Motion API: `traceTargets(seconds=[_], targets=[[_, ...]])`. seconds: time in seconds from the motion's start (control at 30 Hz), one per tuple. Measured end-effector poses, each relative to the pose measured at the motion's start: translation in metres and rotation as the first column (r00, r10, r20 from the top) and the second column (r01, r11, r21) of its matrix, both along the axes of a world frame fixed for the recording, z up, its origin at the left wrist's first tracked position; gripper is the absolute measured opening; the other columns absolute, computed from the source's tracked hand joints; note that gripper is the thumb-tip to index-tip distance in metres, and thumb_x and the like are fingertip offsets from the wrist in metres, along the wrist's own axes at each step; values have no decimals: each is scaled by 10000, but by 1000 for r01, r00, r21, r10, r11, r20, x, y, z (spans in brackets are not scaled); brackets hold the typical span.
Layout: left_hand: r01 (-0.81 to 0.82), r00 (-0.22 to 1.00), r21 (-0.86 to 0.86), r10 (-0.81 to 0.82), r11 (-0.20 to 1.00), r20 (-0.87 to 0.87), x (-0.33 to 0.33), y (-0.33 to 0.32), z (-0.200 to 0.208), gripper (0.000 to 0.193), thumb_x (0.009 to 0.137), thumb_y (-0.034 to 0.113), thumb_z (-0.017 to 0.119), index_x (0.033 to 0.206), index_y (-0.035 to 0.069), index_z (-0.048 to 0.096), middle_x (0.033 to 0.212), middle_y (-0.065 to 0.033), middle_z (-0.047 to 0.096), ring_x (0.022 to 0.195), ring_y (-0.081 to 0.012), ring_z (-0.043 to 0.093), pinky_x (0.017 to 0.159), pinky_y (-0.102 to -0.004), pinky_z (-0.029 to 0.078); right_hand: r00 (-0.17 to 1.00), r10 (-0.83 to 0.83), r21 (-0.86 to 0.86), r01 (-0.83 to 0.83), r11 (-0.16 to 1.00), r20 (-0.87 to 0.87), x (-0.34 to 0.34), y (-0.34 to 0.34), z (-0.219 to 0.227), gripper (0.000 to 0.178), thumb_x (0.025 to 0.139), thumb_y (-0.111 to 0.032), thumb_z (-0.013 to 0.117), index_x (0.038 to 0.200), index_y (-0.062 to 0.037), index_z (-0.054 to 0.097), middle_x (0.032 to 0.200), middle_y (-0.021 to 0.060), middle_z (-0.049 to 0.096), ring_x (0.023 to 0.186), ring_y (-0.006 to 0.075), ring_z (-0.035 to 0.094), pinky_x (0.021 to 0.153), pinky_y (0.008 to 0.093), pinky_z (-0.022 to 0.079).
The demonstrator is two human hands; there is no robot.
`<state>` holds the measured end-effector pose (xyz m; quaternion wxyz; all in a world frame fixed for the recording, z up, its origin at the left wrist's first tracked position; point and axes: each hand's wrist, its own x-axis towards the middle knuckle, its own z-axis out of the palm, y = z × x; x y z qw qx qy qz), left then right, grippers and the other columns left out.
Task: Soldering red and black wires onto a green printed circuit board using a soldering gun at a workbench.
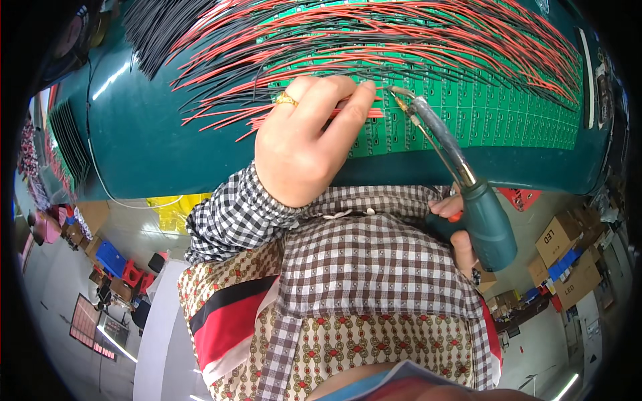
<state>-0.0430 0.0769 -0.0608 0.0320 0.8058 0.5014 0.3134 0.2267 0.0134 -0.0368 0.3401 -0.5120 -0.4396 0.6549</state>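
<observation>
My left hand (311, 134), with a ring on one finger, is closed over a few red wires (257, 123) at the near edge of the green circuit board panel (468, 113). In my right hand (458, 230) is a green pistol-shaped soldering gun (491, 227), its fingers around the handle. The gun's bent metal tip (396, 91) reaches the board just right of my left fingertips; whether it touches a wire I cannot tell. Rows of red and black wires (428, 43) lie across the panel beyond my hands.
A thick bundle of black wires (150, 33) lies at the table's far left. More boards with wires (69, 144) stand at the left edge. A thin white cable (100, 175) hangs over the dark green table (160, 147). Cardboard boxes (568, 260) are on the right.
</observation>
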Motion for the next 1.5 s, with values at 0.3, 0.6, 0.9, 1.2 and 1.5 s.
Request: traceTargets(seconds=[0.3,0.6,0.9,1.2,1.5], targets=[[1,1000,12,-1,1000,-2,0,1,0,367,627,38,632,987,-28,652,858,-83,565,715,-207,553,607,-290,477,996,51,-37,-49,998,66,2,-1,5,764,815,-463,669,1241,121,422,938,123,550,907,236,569,887,417,491],[4,1000,-7,-4,1000,-4,-2,-1,1,369,635,42,624,996,-32,645,869,-92,563,734,-215,556,618,-297,481,983,115,145,-93,985,-147,8,4,-3,406,879,-216,644,1157,37,490,1056,141,557,1012,262,580,886,390,474],[-18,998,-59,21,998,55,0,-2,5,350,674,-97,653,1009,2,665,885,-89,594,745,-231,587,630,-310,475,993,85,113,-76,991,-78,9,-1,-2,621,873,-383,618,1218,93,419,1032,135,550,981,255,570,881,398,479],[-25,901,-181,101,983,423,-6,-4,9,384,725,-113,584,1097,-16,605,934,-112,622,756,-235,604,684,-312,495,996,-75,91,78,993,-42,3,-4,-2,868,839,-531,608,1285,155,321,969,133,554,917,266,578,831,424,523],[71,914,-313,64,947,400,-21,11,32,360,832,-102,523,1166,12,595,904,-104,541,804,-200,544,694,-280,455,988,-143,179,150,972,-50,-1,7,1,834,856,-513,591,1290,153,341,967,141,555,907,278,582,797,434,539]])
